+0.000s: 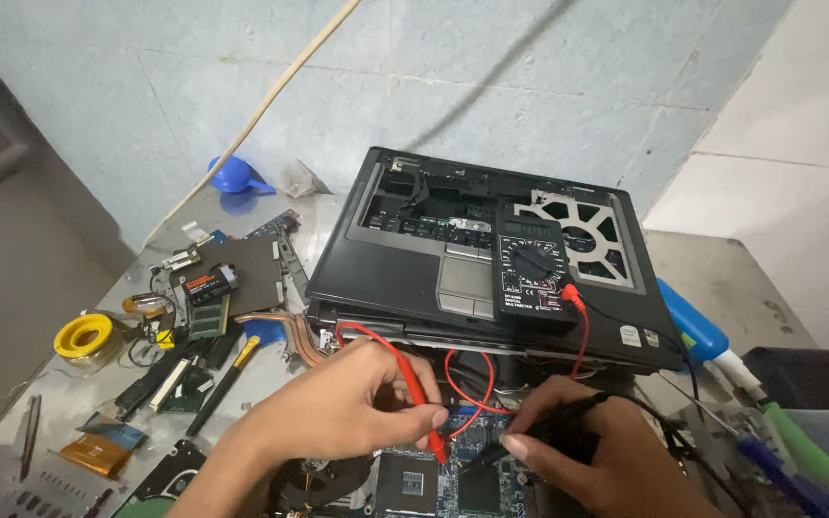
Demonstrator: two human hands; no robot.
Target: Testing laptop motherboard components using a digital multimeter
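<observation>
My left hand (338,403) pinches a red multimeter probe (421,403), its tip down on a blue circuit board (458,465). My right hand (578,446) holds a black probe (539,427), tip touching the same board close to the red one. Red and black leads run up to a black multimeter (532,273) that lies on a dismantled black laptop base (405,278) behind the board.
A yellow solder spool (83,336), a memory module, screwdrivers and loose parts crowd the left of the metal table (712,269). A blue dust blower (235,176) sits at the back by the tiled wall. Blue and green tool handles (798,441) lie at the right.
</observation>
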